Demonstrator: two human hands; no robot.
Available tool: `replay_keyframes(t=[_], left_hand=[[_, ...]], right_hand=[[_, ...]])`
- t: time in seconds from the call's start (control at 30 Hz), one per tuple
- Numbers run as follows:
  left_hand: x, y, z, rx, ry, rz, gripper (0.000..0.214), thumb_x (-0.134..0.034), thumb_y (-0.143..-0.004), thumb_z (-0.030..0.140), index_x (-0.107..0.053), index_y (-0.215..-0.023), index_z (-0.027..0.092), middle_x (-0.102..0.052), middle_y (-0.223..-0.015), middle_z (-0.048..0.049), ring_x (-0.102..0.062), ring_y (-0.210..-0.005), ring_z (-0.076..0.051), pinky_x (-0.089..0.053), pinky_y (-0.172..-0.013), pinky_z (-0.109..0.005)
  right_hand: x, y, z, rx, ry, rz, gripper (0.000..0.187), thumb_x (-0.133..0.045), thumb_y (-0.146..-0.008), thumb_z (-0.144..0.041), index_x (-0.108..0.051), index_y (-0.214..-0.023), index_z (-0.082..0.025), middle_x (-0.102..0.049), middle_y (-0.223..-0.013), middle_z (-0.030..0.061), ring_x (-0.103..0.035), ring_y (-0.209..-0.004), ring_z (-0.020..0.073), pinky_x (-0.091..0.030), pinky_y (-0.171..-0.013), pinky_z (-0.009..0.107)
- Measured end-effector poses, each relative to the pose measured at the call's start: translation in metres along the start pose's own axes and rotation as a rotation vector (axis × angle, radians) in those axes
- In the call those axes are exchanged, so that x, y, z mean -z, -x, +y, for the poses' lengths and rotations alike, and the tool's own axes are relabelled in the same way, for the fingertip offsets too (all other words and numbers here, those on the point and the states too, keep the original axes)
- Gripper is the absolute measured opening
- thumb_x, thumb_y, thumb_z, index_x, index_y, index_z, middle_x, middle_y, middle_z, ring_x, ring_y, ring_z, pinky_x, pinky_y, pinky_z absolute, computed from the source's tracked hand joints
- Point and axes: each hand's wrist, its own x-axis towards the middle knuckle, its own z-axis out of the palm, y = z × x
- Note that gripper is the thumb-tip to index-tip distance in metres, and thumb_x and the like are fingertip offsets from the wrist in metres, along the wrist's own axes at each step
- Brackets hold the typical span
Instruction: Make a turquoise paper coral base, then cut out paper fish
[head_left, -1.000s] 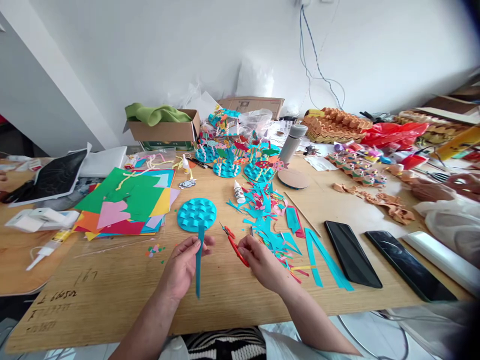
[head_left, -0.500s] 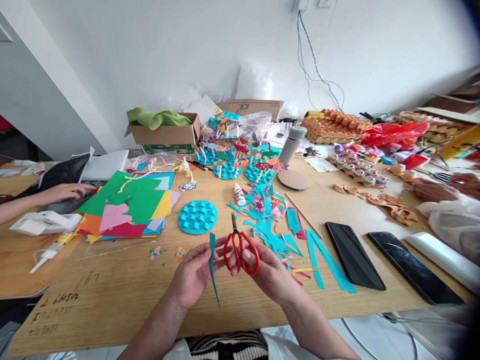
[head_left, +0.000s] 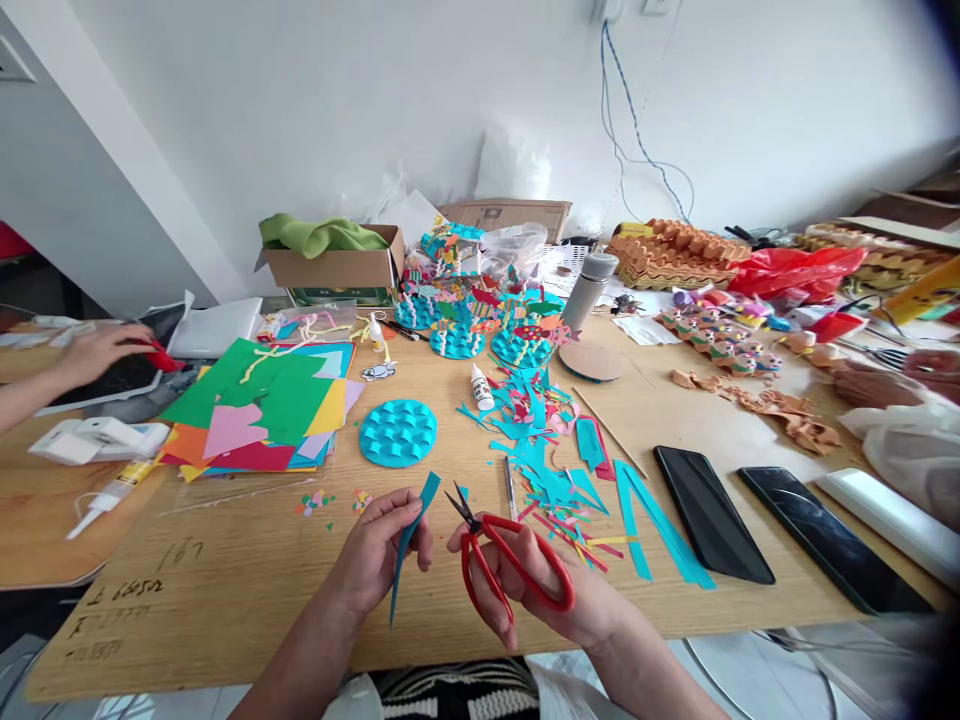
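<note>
At lower centre of the frame, a left hand point(head_left: 379, 548) pinches a blue paper strip point(head_left: 406, 541), its long axis steep, upper end leaning right. Just to the strip's right, a right hand point(head_left: 559, 590) grasps red scissors point(head_left: 474, 526) by the handles, parted blades slanting upper left toward that end.

The loop-handled metal scissors point(head_left: 474, 525) are red and black, the narrow paper strip point(head_left: 405, 540) blue, the round paper disc point(head_left: 397, 433) scallop-patterned turquoise.
</note>
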Motion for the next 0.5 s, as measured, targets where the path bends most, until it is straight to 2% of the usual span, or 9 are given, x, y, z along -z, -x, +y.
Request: replay_keyframes(t=[0.27, 0.5], left_hand=[[0.0015, 0.0019, -0.0007, 0.02, -0.074, -0.029, 0.031, -0.068, -0.078, 0.042, -0.058, -0.064, 0.017, -0.056, -0.043, 0.0013, -0.049, -0.036, -0.01, -0.034, -0.044, -0.022], [0.0001, 0.0022, -0.0003, 0.03, -0.093, -0.017, 0.032, -0.069, -0.076, 0.044, -0.057, -0.064, 0.017, -0.054, -0.042, 0.002, -0.049, -0.035, -0.01, -0.033, -0.044, -0.022]], right_hand=[[0.0021, -0.0019, 0.0005, -0.021, -0.045, 0.002, 0.07, -0.048, -0.086, -0.071, -0.061, -0.115, -0.009, -0.056, -0.061, 0.0011, -0.051, -0.049, 0.0102, -0.046, -0.046, 0.021], [0.0036, -0.0001, -0.0003, -0.024, -0.03, 0.0, 0.066, -0.047, -0.088, -0.07, -0.061, -0.114, -0.011, -0.055, -0.06, 0.0003, -0.05, -0.049, 0.0096, -0.043, -0.045, 0.019]])
